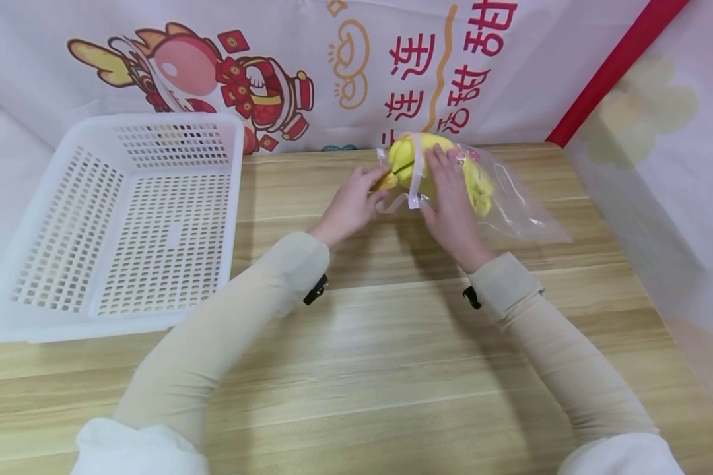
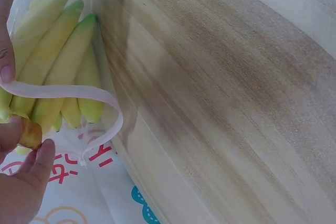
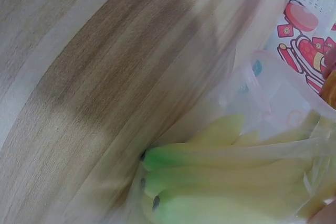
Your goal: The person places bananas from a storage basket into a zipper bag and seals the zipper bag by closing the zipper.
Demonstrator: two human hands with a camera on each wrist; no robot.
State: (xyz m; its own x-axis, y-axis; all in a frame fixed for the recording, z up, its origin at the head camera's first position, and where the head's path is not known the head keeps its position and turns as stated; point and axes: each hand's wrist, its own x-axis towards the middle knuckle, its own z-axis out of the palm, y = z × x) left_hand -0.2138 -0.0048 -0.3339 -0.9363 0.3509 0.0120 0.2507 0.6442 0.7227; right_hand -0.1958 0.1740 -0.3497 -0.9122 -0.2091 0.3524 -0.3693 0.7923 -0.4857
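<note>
A bunch of yellow bananas (image 1: 401, 156) with green tips lies mostly inside a clear plastic bag (image 1: 513, 204) with a pale pink strip along its mouth. The left hand (image 1: 350, 201) pinches the bunch's brown stem end (image 2: 31, 134), which sticks out at the bag's mouth. Over the bag lies the right hand (image 1: 451, 198), its fingers across the bananas and its thumb at the pink strip (image 2: 68, 92). The right wrist view shows the banana tips (image 3: 157, 182) through the film, deep in the bag. Only a bit of the right hand (image 3: 324, 214) appears there.
A white perforated plastic basket (image 1: 234, 198) stands on the left of the wood-grain table (image 1: 386, 369). Close behind the bag rises a printed cloth backdrop (image 1: 344, 125), and a pale side wall (image 1: 671, 198) bounds the table on the right.
</note>
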